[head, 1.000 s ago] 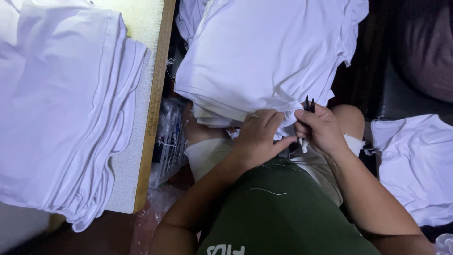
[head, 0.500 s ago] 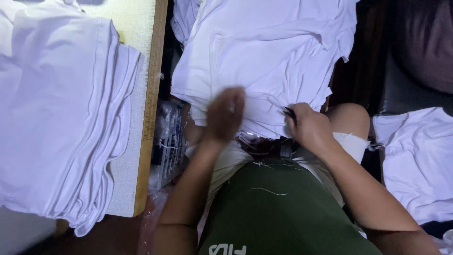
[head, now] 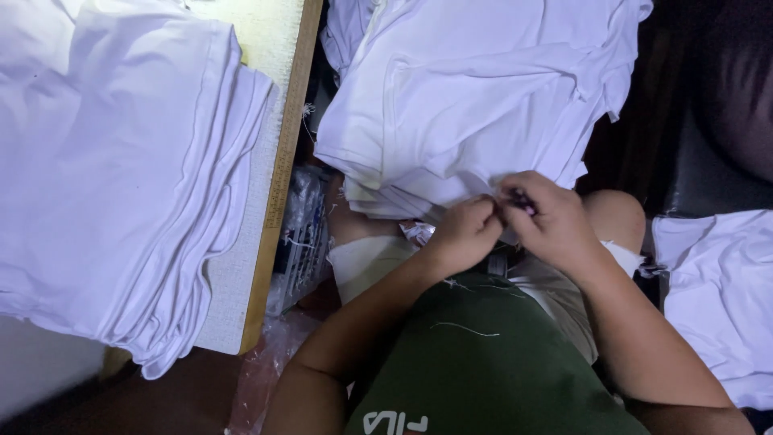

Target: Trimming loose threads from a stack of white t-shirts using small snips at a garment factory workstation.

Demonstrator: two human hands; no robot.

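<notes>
A pile of white garments (head: 475,97) rests on my lap and knees. My left hand (head: 463,234) pinches the near edge of the top white garment, fingers closed on the cloth. My right hand (head: 547,221) meets it at the same edge and grips a small dark tool, mostly hidden by the fingers. The two hands touch at the fingertips. I wear a green shirt (head: 483,354) and light shorts.
A tall stack of folded white garments (head: 113,169) lies on a table with a wooden edge (head: 278,185) at the left. More white cloth (head: 717,298) lies at the right. Clear plastic bags (head: 298,234) sit under the table edge. Loose threads cling to my shirt.
My left hand lifted off the pile half a second ago and has come back down to the garment's edge, meeting my right hand. The view shifted slightly.
</notes>
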